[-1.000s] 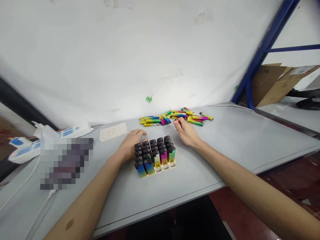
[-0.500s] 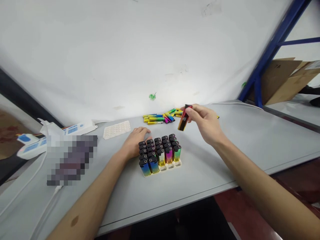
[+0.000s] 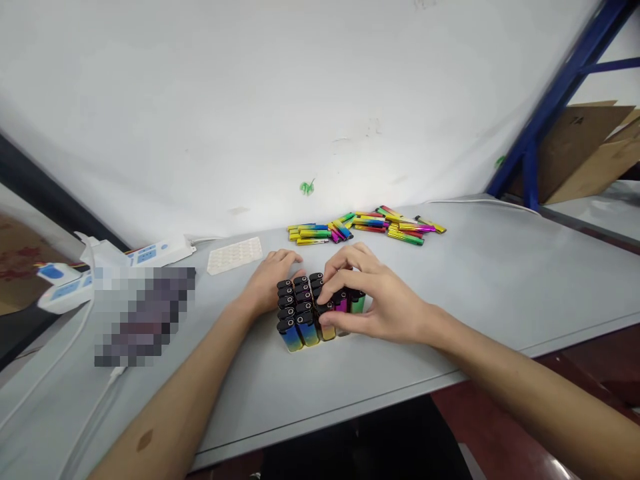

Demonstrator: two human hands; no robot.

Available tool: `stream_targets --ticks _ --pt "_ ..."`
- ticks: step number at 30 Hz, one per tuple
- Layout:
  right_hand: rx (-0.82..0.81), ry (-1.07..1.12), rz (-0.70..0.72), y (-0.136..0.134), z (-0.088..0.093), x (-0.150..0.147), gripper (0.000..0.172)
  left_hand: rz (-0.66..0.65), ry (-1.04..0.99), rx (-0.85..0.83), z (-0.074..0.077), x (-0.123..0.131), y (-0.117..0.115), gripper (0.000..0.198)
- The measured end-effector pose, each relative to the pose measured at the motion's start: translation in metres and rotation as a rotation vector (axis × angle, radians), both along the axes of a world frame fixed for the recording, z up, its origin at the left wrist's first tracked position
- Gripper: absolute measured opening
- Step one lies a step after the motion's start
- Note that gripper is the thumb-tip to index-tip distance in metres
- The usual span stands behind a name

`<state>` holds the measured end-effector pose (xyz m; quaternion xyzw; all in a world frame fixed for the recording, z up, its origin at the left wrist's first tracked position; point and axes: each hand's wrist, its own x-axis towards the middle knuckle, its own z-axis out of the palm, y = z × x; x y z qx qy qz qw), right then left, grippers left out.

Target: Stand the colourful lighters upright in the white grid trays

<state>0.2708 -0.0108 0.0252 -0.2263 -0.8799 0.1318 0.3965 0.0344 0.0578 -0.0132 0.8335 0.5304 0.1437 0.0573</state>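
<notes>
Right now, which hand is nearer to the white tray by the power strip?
Left. The left hand rests just off the near right corner of the white tray; the right hand is farther right, pinching an upright lighter.

The right fingers point(image 3: 350, 279) partly hide several lighters point(image 3: 307, 330) beneath them; far left of those fingers, blocky pixels mask a dark object point(image 3: 145, 313); well to their right, cardboard point(image 3: 600, 167) runs out of view.

From above the near edge of the flat grey table point(image 3: 270, 400), the head-worn camera looks forward and down, close in, facing the scuffed white wall point(image 3: 200, 133) along the far edge.
</notes>
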Motion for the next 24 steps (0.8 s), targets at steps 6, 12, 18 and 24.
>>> stream_targets --ticks 6,12,18,24 --pt "-0.069 0.042 0.034 -0.001 0.000 -0.001 0.015 -0.017 0.013 -0.018 0.006 0.002 -0.004 0.036" --pt "-0.087 0.031 0.088 -0.001 -0.002 -0.004 0.017 -0.006 0.009 -0.011 0.007 0.003 -0.005 0.038" --pt "0.041 -0.006 0.006 0.002 -0.003 -0.003 0.020 -0.006 0.007 -0.015 0.007 0.003 -0.004 0.037" --pt "0.325 -0.063 -0.081 -0.003 -0.011 -0.011 0.030 0.005 0.020 -0.020 0.006 0.003 -0.005 0.039"
